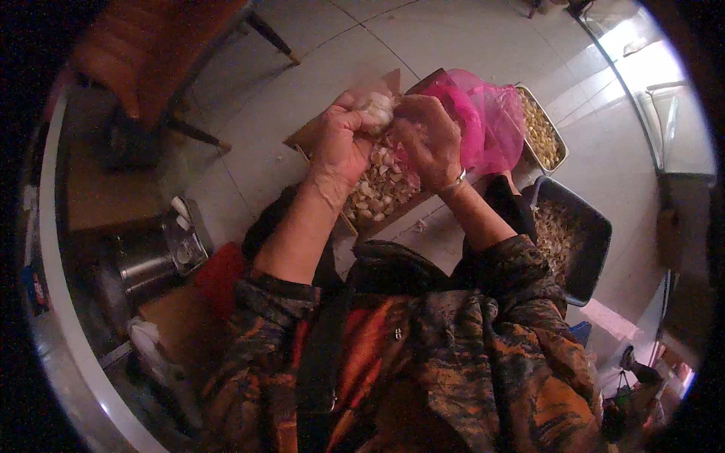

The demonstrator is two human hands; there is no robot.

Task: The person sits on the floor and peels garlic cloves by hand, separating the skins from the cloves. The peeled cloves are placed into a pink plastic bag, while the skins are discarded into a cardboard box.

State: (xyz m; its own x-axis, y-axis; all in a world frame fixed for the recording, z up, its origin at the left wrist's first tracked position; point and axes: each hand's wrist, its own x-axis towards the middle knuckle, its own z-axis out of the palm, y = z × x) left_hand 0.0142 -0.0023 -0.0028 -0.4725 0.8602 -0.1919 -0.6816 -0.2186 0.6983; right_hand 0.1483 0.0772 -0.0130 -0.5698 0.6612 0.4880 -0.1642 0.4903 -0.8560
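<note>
Above an open cardboard box, my left hand grips a white garlic bulb between its thumb and fingers. My right hand, with a silvery bracelet at the wrist, is just to the right of the bulb, its fingers bent and blurred; whether it holds anything is hidden. Loose garlic cloves and bits of skin lie in the cardboard box below both hands. A pink mesh bag spreads out to the right of my right hand, partly behind it.
A metal tray of pale yellowish cloves stands beyond the pink bag. Nearer on the right is a dark plastic tub with garlic skins in it. A brown chair with dark legs stands at the upper left, and a shiny metal container at the left.
</note>
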